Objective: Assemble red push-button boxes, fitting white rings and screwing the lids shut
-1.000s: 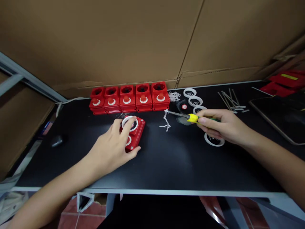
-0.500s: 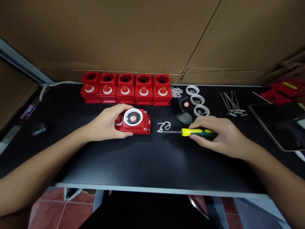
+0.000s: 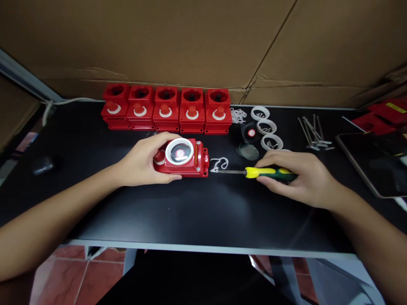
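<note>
My left hand (image 3: 149,163) is wrapped round the left end of a red box (image 3: 187,169), which has a white-ringed round window (image 3: 179,151) on top and a red knob partly covered by my fingers. A yellow-and-green screwdriver (image 3: 267,173) lies across my right hand (image 3: 295,180), gripped by its handle with the shaft pointing left. Its tip is close to the box's right end; whether it touches cannot be made out. Beside the tip, a short loop of white cord (image 3: 221,160) rests on the black table (image 3: 190,216).
Several red boxes (image 3: 166,110) stand in a row along the cardboard back wall. White rings (image 3: 271,142) holding small screws, a clear disc (image 3: 248,151), and long metal rods (image 3: 314,133) lie to the right. A dark tablet (image 3: 375,161) sits at the far right.
The red box has tilted a little, showing more of its right side, and its end is now closer to the screwdriver tip. Both hands keep their grips. The view has shifted slightly.
</note>
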Action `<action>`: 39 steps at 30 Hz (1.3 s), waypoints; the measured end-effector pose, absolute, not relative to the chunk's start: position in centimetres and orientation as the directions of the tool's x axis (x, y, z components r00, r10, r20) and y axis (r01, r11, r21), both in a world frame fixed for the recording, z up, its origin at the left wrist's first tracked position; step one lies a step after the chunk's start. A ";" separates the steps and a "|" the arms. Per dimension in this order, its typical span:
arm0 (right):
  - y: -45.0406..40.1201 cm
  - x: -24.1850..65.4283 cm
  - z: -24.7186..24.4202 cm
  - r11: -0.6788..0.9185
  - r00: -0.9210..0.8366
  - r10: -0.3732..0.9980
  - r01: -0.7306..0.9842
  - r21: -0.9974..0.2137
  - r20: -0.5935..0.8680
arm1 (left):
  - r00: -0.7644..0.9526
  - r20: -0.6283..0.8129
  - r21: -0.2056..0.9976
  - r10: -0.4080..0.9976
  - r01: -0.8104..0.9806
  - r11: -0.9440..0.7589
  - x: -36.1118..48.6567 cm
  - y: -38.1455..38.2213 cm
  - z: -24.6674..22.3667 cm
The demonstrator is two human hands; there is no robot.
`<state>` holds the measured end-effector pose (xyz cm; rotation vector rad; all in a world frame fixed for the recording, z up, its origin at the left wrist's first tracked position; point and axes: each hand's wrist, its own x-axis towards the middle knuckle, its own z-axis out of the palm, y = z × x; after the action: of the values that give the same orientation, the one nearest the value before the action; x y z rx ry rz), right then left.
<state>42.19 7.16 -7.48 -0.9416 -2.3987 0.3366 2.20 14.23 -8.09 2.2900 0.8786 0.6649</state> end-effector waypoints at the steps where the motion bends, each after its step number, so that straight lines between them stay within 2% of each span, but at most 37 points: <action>1: 7.2 42.2 -7.6 0.724 -0.613 0.689 0.553 -0.413 0.388 | 0.660 0.242 0.669 0.711 0.417 -0.615 2.2 14.2 -8.1; 16: 7.2 42.4 -7.9 0.677 -0.593 0.729 0.551 -0.487 0.343 | 0.684 0.288 0.650 0.670 0.374 -0.661 2.2 14.2 -8.5; 24: 7.1 42.3 -8.0 0.677 -0.591 0.731 0.560 -0.478 0.342 | 0.687 0.294 0.651 0.664 0.365 -0.666 2.2 14.3 -8.5; 39: 7.0 42.4 -8.2 0.627 -0.526 0.774 0.564 -0.537 0.352 | 0.682 0.263 0.650 0.682 0.397 -0.648 2.3 14.0 -8.4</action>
<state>42.43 7.00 -8.16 -1.0453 -2.2803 0.4847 2.32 14.04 -8.36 2.3345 0.8278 0.6725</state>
